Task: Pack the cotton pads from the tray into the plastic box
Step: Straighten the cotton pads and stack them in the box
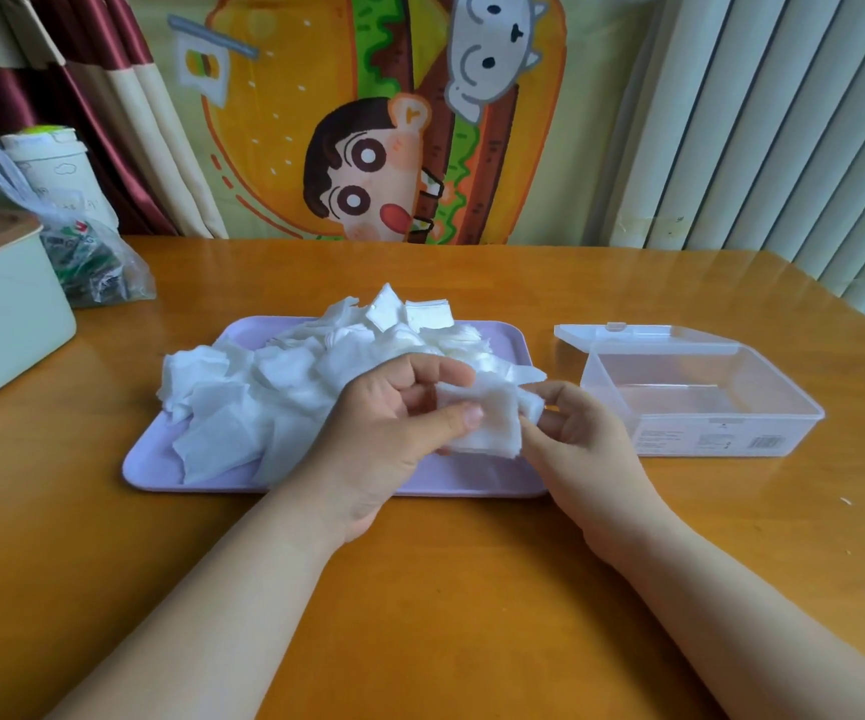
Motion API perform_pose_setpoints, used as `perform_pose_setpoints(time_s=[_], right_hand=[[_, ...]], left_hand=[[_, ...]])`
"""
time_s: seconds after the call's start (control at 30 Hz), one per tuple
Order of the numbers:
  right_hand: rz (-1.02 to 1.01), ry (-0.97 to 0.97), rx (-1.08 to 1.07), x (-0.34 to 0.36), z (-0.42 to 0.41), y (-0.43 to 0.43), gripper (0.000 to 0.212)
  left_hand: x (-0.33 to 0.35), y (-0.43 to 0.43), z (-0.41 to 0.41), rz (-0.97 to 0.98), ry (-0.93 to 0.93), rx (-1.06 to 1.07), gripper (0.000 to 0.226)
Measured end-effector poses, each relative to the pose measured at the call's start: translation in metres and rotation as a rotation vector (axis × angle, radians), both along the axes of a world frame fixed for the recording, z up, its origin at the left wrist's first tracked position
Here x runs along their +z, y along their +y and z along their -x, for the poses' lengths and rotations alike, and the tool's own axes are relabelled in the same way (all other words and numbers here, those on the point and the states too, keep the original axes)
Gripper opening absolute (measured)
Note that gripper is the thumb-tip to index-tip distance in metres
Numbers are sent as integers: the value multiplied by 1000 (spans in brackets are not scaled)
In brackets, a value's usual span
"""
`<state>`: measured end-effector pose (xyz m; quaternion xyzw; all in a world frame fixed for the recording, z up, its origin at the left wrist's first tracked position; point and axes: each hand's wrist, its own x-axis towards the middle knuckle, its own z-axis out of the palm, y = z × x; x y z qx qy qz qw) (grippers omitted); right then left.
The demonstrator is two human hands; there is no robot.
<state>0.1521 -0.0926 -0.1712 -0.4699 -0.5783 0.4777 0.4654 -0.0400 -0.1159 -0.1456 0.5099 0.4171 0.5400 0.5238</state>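
On the orange wooden worktop [420,615] lies a flat lilac plastic tray [160,472], and a loose pile of white square cotton pads [284,376] covers most of it. Above the front right part of the tray, both hands hold a small stack of cotton pads [490,426]. The left hand [394,428] pinches the stack between thumb and curled fingers. The right hand [575,428] grips its right edge with bent fingers. Just to the right of the tray stands a clear rectangular plastic box [700,407] with its hinged lid [643,335] open at the back; no pads are in it. A pale green box [4,314] and a thin plastic bag [97,262] are at the far left.
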Motion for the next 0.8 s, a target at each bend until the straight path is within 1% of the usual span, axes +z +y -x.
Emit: perform_pose_setpoints(time_s=[0.07,0.13,0.27,0.43,0.53,0.67,0.73,0.8], right_hand=[[6,19,101,3,-2,-2,12],[10,32,142,5,-4,-4,12],[34,58,168,5,-6,-2,14],[15,75,250,6,-6,-2,22],[8,66,252,5,-6,-2,25],[12,60,274,12,-8,-4,38],[20,71,293,12,-6,-6,32],[12,80,248,6,-3,-4,29]], left_hand=[[-3,-2,-3,-5,78,11,26],[-5,-1,-3,-8,109,57,27],[-8,2,-2,-22,138,139,28],[-12,4,-3,-21,178,133,18],[-13,5,-4,-22,219,146,17],[-14,5,-3,-30,260,171,18],[-13,5,-4,-50,314,207,20],[-13,6,-3,-80,367,253,24]])
